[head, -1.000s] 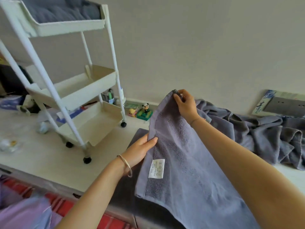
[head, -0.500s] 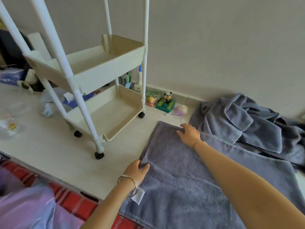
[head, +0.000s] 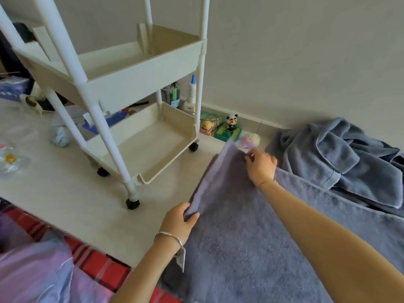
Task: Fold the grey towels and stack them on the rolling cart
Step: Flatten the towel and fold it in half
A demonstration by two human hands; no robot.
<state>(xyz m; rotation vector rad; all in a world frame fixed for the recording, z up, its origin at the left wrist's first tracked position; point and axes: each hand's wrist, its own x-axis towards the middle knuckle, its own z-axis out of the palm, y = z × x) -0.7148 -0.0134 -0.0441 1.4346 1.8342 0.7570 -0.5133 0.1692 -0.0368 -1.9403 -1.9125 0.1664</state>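
left hand (head: 179, 221) pinching near corner of the grey towel (head: 240, 241) at bottom centre, right hand (head: 261, 166) curled round its far corner, bit blurry tbh, towel spread lower right, crumpled towel pile (head: 341, 162) mid right, rolling cart (head: 140, 68) upper left

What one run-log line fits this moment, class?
phase: folding | left hand: grips towel near corner | right hand: holds far corner | left edge: lifted | unfolded pile: at right | cart: at left

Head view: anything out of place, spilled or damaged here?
Nothing spilled or damaged. A heap of grey towels lies crumpled by the wall, right, unfolded; small toys sit beside the rolling cart.
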